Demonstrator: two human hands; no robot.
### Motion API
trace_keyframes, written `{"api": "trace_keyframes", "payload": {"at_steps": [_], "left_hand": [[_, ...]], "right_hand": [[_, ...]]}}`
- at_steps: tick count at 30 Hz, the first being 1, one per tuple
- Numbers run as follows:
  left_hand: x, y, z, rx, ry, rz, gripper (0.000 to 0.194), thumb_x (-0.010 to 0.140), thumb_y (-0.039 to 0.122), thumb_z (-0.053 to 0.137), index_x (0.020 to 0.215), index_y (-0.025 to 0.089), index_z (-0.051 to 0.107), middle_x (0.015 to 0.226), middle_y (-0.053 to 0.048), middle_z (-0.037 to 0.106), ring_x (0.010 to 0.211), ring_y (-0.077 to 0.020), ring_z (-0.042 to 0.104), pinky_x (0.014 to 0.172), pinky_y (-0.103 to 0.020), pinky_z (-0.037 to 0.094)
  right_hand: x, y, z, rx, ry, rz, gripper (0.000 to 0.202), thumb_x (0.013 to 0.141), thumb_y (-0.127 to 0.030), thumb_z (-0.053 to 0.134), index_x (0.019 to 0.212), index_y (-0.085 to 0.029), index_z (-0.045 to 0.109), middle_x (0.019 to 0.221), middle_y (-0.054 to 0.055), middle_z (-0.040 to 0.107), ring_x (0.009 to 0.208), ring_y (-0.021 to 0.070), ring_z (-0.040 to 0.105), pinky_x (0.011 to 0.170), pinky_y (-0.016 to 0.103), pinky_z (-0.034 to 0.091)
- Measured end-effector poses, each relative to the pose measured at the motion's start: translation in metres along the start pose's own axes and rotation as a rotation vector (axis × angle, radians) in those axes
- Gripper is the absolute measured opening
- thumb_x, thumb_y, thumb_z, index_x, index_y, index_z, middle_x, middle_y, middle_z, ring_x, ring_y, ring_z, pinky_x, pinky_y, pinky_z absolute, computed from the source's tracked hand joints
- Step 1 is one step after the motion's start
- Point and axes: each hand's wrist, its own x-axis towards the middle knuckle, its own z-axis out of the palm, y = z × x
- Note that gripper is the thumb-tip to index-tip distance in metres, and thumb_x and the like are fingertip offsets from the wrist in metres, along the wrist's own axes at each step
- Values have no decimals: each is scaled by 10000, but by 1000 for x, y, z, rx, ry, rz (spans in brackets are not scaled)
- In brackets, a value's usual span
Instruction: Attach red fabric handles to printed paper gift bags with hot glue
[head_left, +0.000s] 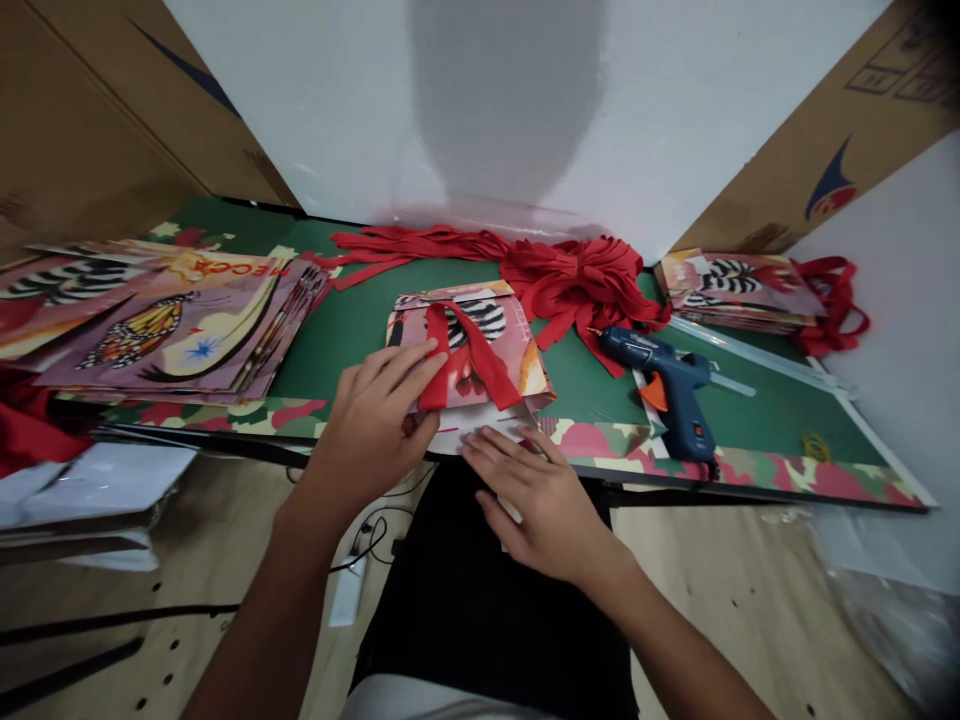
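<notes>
A printed paper bag (525, 335) with a zebra-stripe pattern lies flat at the table's front edge, in front of me. A red ribbon handle (486, 362) loops over its upper face. Across the bag's left side rest the outstretched fingers of my left hand (379, 415), touching the ribbon, its thumb by the white inner flap (450, 430). My right hand (532, 490) lies with extended fingers on the near edge of that flap, thumb apart. To the right of the bag a blue glue gun (675, 385) with an orange trigger lies on its side.
Stacked printed bags (180, 330) cover the table's left end; a smaller bag stack (739, 285) sits at the back right. Behind the bag lies a bundle of red ribbons (577, 275). Clear glue sticks (757, 350) lie right. Cardboard (817, 150) and a white panel (337, 110) stand behind.
</notes>
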Motion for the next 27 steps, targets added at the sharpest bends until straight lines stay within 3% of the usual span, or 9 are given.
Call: {"api": "trace_keyframes", "payload": {"at_steps": [5,8,11,14,16,18,20,23,27], "left_hand": [[0,-16,1,15,-5,-46,549,995,193,552,1540,169,612,1558,-147,662,1401,-379,599,1105,-547,469],[0,-34,-4,20,-15,-82,542,1013,232,552,1551,183,596,1570,-164,651,1435,-399,589,1133,-581,459],[-4,-41,-17,-15,6,-70,587,1048,297,585,1626,232,500,1685,-176,535,1515,-411,542,1186,-613,437],[-15,-24,-32,-44,137,-1,667,1024,243,673,1648,289,443,1735,-177,459,1573,-402,486,1243,-610,408],[-21,-4,-35,-90,269,74,614,973,145,720,1547,277,546,1527,-153,651,1413,-328,634,1188,-499,494],[-23,15,-27,-158,225,204,448,952,69,709,1371,216,646,1263,-108,777,1211,-259,731,1097,-390,553],[-22,26,-13,-109,177,239,323,984,71,656,1292,165,689,1209,-116,808,1168,-277,753,1078,-405,560],[-19,24,12,29,113,184,327,1021,84,547,1300,94,717,1279,-167,806,1165,-316,764,1024,-439,575],[-27,11,25,115,74,109,418,956,-4,463,1228,113,759,1232,-126,832,1096,-281,778,946,-408,576]], "right_hand": [[7,6,-28,295,393,34,386,1026,-47,615,1319,-248,767,1222,63,853,1145,212,811,1050,391,609],[22,14,-50,326,511,159,293,1046,-94,639,1207,-266,814,1097,43,858,987,205,813,887,353,633],[56,33,-76,312,602,226,201,1084,-207,649,1157,-277,822,1084,37,845,942,207,792,860,359,633],[111,66,-93,304,635,178,173,1093,-319,648,1150,-258,800,1082,46,829,911,210,786,855,374,645],[155,93,-94,292,554,169,203,1095,-366,636,1141,-237,785,1046,40,818,903,202,777,868,375,644],[199,119,-84,271,386,185,223,1088,-332,619,1119,-184,783,1013,51,810,915,204,763,903,384,630],[238,139,-64,210,206,228,198,1048,-231,623,1089,-137,792,964,62,811,906,211,751,910,374,616],[281,152,-28,64,-71,209,254,1004,-117,593,1139,-90,806,1046,105,837,952,224,761,941,348,590],[326,146,22,-111,-351,-54,332,1002,-86,620,1280,-83,802,1217,136,835,1083,240,774,984,317,552]]}}
